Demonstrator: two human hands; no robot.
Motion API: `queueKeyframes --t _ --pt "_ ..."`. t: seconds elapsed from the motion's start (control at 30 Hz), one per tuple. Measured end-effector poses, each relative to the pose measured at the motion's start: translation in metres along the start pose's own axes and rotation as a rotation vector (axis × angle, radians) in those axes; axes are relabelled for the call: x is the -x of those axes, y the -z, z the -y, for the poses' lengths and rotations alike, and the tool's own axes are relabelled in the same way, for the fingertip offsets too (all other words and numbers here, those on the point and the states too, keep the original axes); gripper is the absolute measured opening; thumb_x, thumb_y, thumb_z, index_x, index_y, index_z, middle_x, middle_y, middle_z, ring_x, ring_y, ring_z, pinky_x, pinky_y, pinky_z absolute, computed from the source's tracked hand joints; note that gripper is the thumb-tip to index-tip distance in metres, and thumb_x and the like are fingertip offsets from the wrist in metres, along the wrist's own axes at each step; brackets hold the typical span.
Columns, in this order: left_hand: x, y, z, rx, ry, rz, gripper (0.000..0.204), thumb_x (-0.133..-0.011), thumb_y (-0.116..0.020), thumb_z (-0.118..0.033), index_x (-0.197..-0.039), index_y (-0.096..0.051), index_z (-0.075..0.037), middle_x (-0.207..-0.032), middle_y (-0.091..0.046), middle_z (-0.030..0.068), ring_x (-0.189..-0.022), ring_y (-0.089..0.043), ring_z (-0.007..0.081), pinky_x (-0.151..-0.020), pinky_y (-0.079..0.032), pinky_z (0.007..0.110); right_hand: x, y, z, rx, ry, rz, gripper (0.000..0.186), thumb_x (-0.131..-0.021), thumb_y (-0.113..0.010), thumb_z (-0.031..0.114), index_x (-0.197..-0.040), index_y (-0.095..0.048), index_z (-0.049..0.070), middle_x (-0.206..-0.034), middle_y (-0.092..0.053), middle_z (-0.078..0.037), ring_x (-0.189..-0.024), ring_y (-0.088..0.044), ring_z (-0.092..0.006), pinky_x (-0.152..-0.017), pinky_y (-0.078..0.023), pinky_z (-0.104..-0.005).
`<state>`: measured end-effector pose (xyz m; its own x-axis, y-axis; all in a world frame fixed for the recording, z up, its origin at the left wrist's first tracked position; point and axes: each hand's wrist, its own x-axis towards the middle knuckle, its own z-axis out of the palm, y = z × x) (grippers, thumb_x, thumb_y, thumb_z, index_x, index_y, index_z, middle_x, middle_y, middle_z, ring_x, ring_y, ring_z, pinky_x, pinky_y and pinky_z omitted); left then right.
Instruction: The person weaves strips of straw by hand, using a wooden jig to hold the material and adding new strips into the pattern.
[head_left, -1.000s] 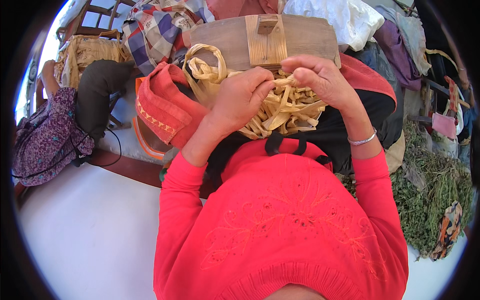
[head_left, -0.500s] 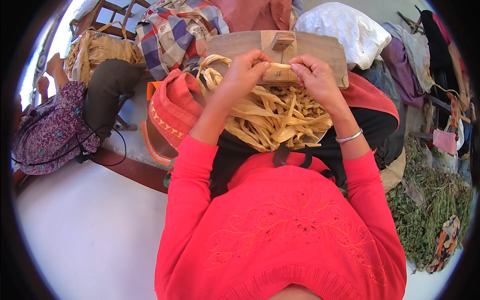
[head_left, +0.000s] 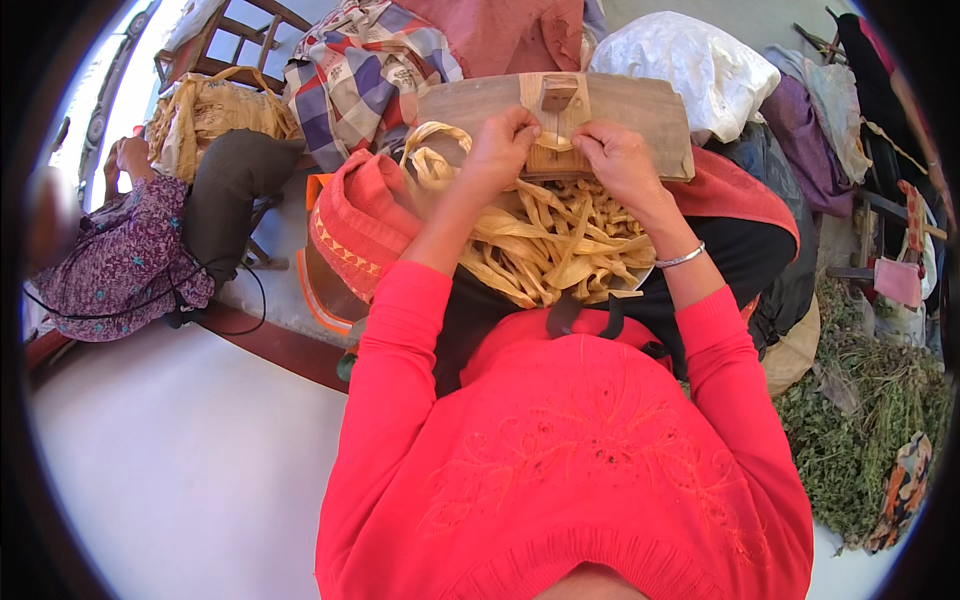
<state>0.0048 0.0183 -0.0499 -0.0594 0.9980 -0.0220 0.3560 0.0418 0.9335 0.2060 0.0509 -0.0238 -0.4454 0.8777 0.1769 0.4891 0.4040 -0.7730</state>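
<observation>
My left hand (head_left: 502, 148) and my right hand (head_left: 615, 158) are both closed in a pinch, with a short gap between them. Between the fingertips runs a thin pale strip (head_left: 556, 145), dried and leaf-like. It dips slightly in the middle, just in front of a wooden board (head_left: 645, 125) with a small upright wooden block (head_left: 558, 97) on it. Below the hands, a heap of yellowish dried strips (head_left: 565, 245) lies in my lap, in a container of which only a pale rim shows. Beside my left wrist, a looped strip (head_left: 430, 150) rests near the board.
A red towel (head_left: 365, 225) lies left of the heap. At the left sits another person in a patterned purple garment (head_left: 125, 255). A white sack (head_left: 685, 75) stands behind the board at right, and dried green plants (head_left: 860, 420) are piled on the right.
My hands have come slightly closer together and lower. The strip between them, broad and straight before, now looks thinner and sags. The person at left has shifted.
</observation>
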Motion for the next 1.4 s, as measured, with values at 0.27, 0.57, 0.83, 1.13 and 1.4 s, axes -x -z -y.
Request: queueKeyframes --t 0.27,0.57,0.83,1.13,1.4 --pt "0.047 -0.019 -0.073 0.379 0.169 0.005 0.017 -0.095 -0.052 -0.014 -0.086 -0.059 -0.001 -0.070 -0.058 0.0019 -0.062 -0.048 0.0081 -0.057 -0.040 0.023 0.032 0.022 0.057 0.223 0.295 -0.252 0.015 -0.085 -0.063 0.022 -0.095 -0.067 0.011 -0.098 -0.064 -0.006 -0.095 -0.058 -0.0260 -0.081 -0.044 -0.0418" --pt "0.102 0.009 -0.114 0.287 0.129 0.423 0.029 -0.097 -0.049 -0.025 -0.084 -0.059 -0.001 -0.067 -0.053 0.0005 -0.064 -0.047 0.0070 -0.058 -0.041 0.026 0.064 0.080 0.083 -0.047 -0.001 0.014 0.021 -0.087 -0.064 0.018 -0.074 -0.059 0.003 -0.060 -0.052 -0.014 -0.053 -0.055 -0.0286 -0.048 -0.042 -0.0338" --pt "0.098 0.063 -0.215 0.039 -0.399 0.525 0.032 -0.088 -0.053 -0.026 -0.094 -0.064 0.004 -0.080 -0.065 0.0124 -0.068 -0.064 0.0205 -0.061 -0.047 0.028 0.086 0.098 0.163 -1.086 0.139 0.727 0.013 -0.089 -0.061 0.008 -0.097 -0.068 0.000 -0.075 -0.067 -0.006 -0.068 -0.062 -0.0086 -0.060 -0.047 -0.0226" --pt "0.087 -0.025 -0.125 0.847 0.179 0.306 0.023 -0.093 -0.056 -0.020 -0.110 -0.053 -0.004 -0.070 -0.046 -0.0045 -0.057 -0.037 0.0018 -0.048 -0.029 0.017 0.049 0.030 0.076 -0.070 0.191 -0.279 0.023 -0.089 -0.058 0.011 -0.109 -0.067 0.012 -0.067 -0.063 -0.007 -0.056 -0.061 -0.0205 -0.054 -0.048 -0.0305" --pt "0.082 -0.028 -0.083 0.489 0.203 0.255 0.012 -0.090 -0.058 -0.011 -0.100 -0.059 -0.006 -0.062 -0.049 -0.0007 -0.054 -0.049 0.0112 -0.047 -0.036 0.024 0.054 0.033 0.062 0.243 0.118 -0.137 0.015 -0.085 -0.063 0.020 -0.097 -0.070 0.014 -0.068 -0.059 -0.009 -0.061 -0.058 -0.0254 -0.052 -0.044 -0.0323"
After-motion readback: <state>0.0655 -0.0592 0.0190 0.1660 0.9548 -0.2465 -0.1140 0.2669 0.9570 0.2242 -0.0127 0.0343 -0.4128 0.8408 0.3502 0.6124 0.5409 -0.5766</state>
